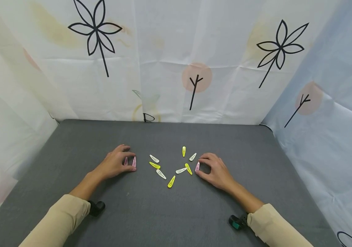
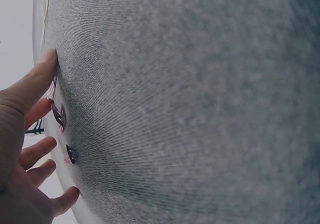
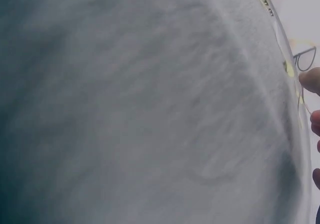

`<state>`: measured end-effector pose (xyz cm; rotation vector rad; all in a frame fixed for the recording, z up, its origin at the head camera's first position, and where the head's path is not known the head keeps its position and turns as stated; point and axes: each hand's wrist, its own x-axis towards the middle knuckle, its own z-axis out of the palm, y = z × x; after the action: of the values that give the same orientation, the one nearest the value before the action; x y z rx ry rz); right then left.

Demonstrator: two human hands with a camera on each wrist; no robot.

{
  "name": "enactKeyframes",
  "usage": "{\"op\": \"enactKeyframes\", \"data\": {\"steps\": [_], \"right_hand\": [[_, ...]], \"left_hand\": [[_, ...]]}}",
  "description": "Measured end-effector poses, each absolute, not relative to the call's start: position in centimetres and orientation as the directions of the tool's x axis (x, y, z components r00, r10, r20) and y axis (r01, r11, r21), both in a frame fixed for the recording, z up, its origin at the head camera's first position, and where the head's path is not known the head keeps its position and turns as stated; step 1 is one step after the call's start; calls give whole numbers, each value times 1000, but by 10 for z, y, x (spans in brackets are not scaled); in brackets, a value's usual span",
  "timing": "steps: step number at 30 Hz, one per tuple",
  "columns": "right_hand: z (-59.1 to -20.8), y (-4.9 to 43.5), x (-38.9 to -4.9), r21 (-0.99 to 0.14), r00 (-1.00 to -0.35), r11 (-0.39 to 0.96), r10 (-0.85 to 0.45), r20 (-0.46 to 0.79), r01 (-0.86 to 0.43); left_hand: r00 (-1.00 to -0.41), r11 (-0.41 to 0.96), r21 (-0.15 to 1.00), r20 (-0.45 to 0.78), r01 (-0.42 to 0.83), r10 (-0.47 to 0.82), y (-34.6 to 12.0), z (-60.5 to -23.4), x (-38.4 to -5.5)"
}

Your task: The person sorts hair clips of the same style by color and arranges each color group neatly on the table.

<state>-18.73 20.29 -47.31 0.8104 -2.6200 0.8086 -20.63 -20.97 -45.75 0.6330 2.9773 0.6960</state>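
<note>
My left hand is low over the grey table and pinches a pink hair clip lengthwise between thumb and index finger. A second pink hair clip lies within the curve of that hand. In the left wrist view the thumb and the spread fingers show beside pink clips at the table surface. Across the table, my right hand pinches another pink hair clip by its ends. Only the fingertips of the right hand enter the right wrist view, around a thin clip seen edge-on.
Between the hands lie several white hair clips and several yellow ones. One white clip touches or nearly touches a yellow clip. Patterned white curtains stand behind and beside the grey table.
</note>
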Motion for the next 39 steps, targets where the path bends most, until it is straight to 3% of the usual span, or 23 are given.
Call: {"op": "enactKeyframes", "data": {"steps": [10, 25, 39], "right_hand": [[-453, 158, -201, -454, -779, 633, -497, 382, -627], [-444, 63, -222, -376, -713, 609, -637, 292, -698], [-457, 12, -222, -254, -733, 689, -656, 180, -679]], "left_hand": [[-916, 828, 401, 86, 393, 393, -210, -458, -208], [-922, 852, 363, 64, 378, 382, -210, -458, -209], [-915, 857, 328, 69, 396, 397, -212, -458, -207]]}}
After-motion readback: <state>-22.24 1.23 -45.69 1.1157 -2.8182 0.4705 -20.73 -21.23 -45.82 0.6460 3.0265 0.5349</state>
